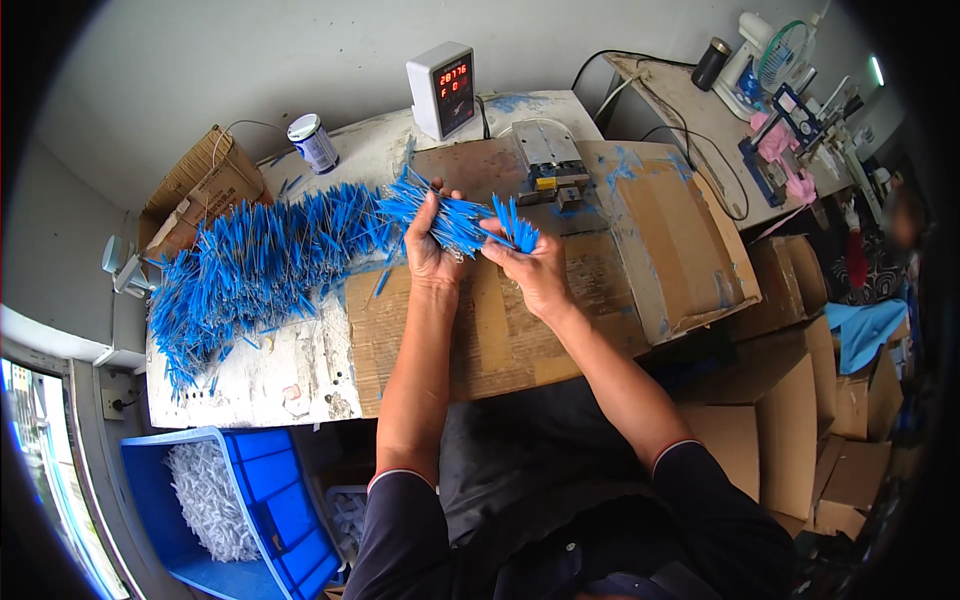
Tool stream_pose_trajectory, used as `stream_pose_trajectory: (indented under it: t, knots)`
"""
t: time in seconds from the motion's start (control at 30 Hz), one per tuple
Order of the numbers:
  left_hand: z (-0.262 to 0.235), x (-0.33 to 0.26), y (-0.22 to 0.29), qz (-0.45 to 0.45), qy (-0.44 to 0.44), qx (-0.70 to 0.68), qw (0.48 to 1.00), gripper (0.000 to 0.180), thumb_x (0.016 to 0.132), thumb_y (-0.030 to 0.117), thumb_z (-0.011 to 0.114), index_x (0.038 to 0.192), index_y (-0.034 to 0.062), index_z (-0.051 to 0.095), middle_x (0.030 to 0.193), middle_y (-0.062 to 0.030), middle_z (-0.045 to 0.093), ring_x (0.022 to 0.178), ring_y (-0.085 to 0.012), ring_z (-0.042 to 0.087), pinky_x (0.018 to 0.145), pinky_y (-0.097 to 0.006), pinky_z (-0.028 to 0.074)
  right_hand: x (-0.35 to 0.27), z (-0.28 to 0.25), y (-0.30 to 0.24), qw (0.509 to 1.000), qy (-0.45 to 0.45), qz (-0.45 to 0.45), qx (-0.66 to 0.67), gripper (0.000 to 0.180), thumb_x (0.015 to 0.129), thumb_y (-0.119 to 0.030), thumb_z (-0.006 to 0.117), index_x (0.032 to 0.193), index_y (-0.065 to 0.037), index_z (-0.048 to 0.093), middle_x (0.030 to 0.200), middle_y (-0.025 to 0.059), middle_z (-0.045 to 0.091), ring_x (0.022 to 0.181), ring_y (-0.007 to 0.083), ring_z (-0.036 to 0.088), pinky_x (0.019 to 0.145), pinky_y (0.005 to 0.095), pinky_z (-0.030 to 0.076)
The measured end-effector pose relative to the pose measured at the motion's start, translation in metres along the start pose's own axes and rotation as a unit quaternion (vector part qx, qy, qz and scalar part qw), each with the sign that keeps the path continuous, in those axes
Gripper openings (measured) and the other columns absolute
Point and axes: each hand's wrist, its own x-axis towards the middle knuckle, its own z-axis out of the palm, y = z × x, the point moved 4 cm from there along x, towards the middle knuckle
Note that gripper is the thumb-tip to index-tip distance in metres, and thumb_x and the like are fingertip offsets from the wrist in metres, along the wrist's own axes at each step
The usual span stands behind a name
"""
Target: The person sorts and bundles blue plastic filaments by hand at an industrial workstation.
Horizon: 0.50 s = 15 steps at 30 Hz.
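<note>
A thick bundle of thin blue sticks (455, 222) with fine, pale wire-like ends lies in my left hand (434, 252), its fingers wrapped round it. Close on its right, my right hand (538, 275) pinches a smaller bunch of the same blue sticks (514, 226), which point upward from its fingers. Both hands are over the cardboard sheet (480, 340) on the table. A long heap of blue sticks (260, 265) spreads to the left of my hands, and what the ends are exactly is too small to tell.
Beyond my hands stand a metal fixture (550, 160), a white counter box with a red display (441, 90) and a white-and-blue can (313, 145). A cardboard box (205, 185) sits far left. Below is a blue bin (285, 500) of clear pieces. Cartons (790, 400) stand right.
</note>
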Motion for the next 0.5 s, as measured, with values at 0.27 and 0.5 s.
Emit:
stream_pose_trajectory:
  t: [0.27,0.5]
  knots:
    - [-0.015,0.002,0.012,0.029,0.042,0.014,0.999,0.031,0.093,0.009,0.071,0.119,-0.0021,0.061,0.101,-0.0149,0.071,0.097,-0.0286,0.07,0.089,-0.044,0.06,-0.008,-0.004,-0.013,0.991,0.078,-0.087,0.07,0.014,0.089,-0.003,0.077,0.103,-0.001,0.076,0.075,-0.0031,0.067,0.054,0.0014,0.044,0.047,0.0192,0.032]
    - [0.007,-0.003,0.018,0.026,-0.017,0.116,0.993,0.045,0.091,0.004,0.071,0.132,-0.0017,0.054,0.102,-0.0126,0.067,0.1,-0.0291,0.067,0.088,-0.043,0.06,0.0,-0.041,-0.038,0.977,0.12,-0.172,-0.04,0.014,0.102,-0.016,0.065,0.105,-0.003,0.068,0.088,0.0039,0.069,0.081,0.0107,0.064,0.072,0.0278,0.051]
